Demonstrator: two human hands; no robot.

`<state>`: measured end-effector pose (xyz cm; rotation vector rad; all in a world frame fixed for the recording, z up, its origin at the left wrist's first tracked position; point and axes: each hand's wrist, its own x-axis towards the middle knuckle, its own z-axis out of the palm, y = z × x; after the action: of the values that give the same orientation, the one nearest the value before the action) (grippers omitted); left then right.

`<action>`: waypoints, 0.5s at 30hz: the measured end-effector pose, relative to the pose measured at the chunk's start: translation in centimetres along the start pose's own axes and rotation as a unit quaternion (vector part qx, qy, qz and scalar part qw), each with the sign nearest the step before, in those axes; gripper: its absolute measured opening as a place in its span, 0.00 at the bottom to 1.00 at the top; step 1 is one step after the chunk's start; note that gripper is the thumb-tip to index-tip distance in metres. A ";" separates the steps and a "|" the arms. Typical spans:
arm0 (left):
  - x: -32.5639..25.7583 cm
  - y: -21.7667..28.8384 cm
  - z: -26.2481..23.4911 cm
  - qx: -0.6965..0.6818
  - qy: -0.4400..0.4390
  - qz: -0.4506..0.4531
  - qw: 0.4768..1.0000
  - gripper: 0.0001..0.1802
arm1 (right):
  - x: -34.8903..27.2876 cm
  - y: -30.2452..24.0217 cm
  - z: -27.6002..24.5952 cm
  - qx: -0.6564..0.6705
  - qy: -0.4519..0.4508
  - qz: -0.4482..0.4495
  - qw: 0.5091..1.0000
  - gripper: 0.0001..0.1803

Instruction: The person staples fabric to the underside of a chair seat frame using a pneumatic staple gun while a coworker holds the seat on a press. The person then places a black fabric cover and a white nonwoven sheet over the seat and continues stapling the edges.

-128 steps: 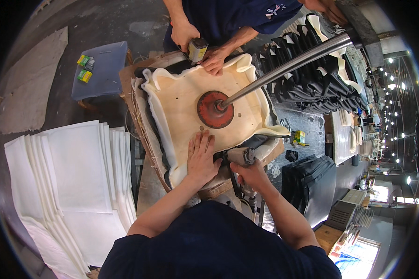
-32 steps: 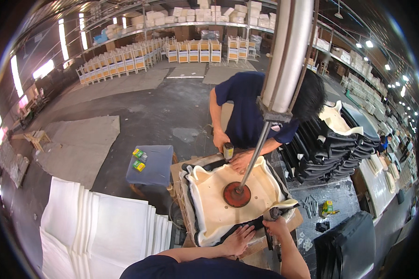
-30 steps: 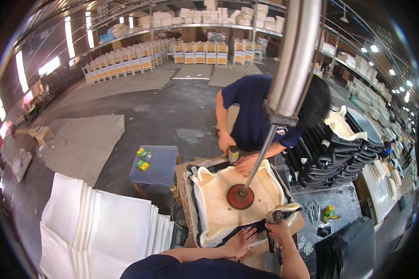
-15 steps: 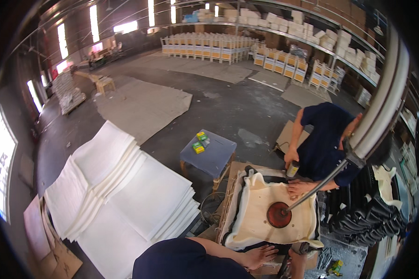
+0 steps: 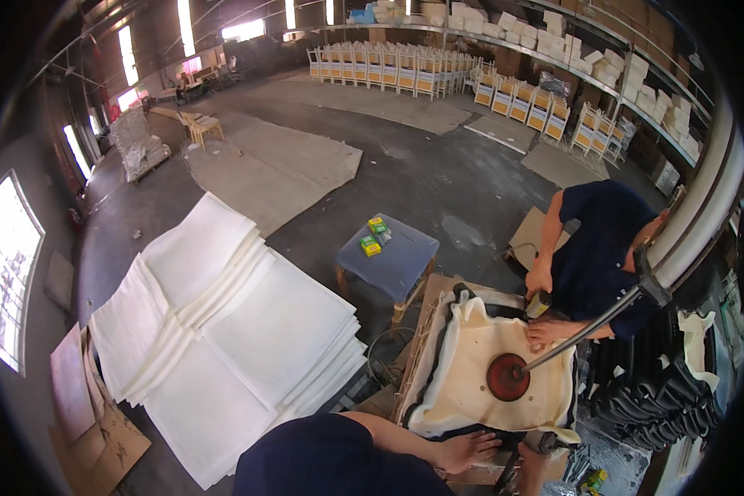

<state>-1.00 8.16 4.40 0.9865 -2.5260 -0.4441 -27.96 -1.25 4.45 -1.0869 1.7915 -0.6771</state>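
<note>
A cream fabric-covered seat pad (image 5: 471,364) lies on a wooden work stand, pinned by a red round press disc (image 5: 507,377) on a slanted metal arm (image 5: 591,328). My left hand (image 5: 469,451) lies flat with its fingers apart on the pad's near edge. My right hand (image 5: 531,461), low at the frame's bottom edge, grips a grey hand tool (image 5: 549,443) beside the pad's near right corner. Across the stand, a person in a dark blue shirt (image 5: 595,252) presses one hand (image 5: 547,332) on the pad and holds a small tool (image 5: 537,304) in the other.
A large stack of white foam sheets (image 5: 223,331) lies on the floor to my left. A blue-topped stool (image 5: 393,264) carries small green and yellow boxes (image 5: 374,236). Dark seat parts (image 5: 661,397) are piled at the right. Rows of chairs (image 5: 438,74) stand far back.
The view has swung up and to the left, so the foam stack now fills the left and the stand sits at the lower right. My hands stay at the pad's near edge.
</note>
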 end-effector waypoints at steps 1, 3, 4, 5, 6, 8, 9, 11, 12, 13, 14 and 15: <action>-0.5 0.2 0.2 -0.009 0.015 -0.012 1.000 0.52 | -0.5 -0.1 0.5 0.003 -0.016 0.002 1.000 0.25; -2.4 -0.3 0.5 -0.007 -0.002 -0.050 0.999 0.52 | -2.0 -0.9 3.8 -0.024 0.034 0.015 0.999 0.29; -2.2 -0.1 0.6 -0.009 0.000 -0.047 0.999 0.52 | -2.1 -1.0 3.5 -0.020 0.022 0.013 0.999 0.30; -2.2 -0.1 0.6 -0.017 -0.012 -0.049 0.999 0.50 | -2.2 -1.1 3.2 -0.016 0.008 0.012 1.000 0.31; -1.9 -0.3 0.5 -0.022 -0.023 -0.046 0.998 0.49 | -1.9 -1.2 2.6 -0.010 -0.001 0.009 1.000 0.31; -1.6 -0.4 0.4 -0.027 -0.033 -0.044 0.998 0.48 | -1.5 -1.0 2.1 -0.004 -0.006 0.004 1.000 0.30; -1.4 -0.3 0.4 -0.024 -0.031 -0.041 0.998 0.48 | -1.2 -0.7 1.9 0.001 -0.009 0.001 1.000 0.30; -1.1 -0.2 0.3 -0.020 -0.024 -0.038 0.999 0.49 | -0.6 0.0 1.6 0.006 -0.007 0.001 1.000 0.29; -1.1 -0.2 0.3 -0.019 -0.018 -0.038 0.999 0.49 | -0.3 0.1 1.5 0.009 -0.007 0.002 1.000 0.29; -1.1 -0.1 0.4 -0.018 -0.013 -0.037 0.999 0.49 | 0.0 0.2 1.3 0.003 -0.013 0.010 1.000 0.29; -1.0 -0.1 0.4 -0.021 -0.008 -0.032 0.999 0.49 | 0.3 0.3 1.1 -0.002 -0.017 0.017 1.000 0.28; -1.3 -0.2 0.4 -0.023 -0.005 -0.033 0.999 0.49 | 0.4 0.4 1.4 -0.009 -0.029 0.027 0.999 0.28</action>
<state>-0.20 9.00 3.61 1.0552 -2.4854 -0.5253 -26.97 -1.43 3.38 -1.0563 1.7733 -0.5932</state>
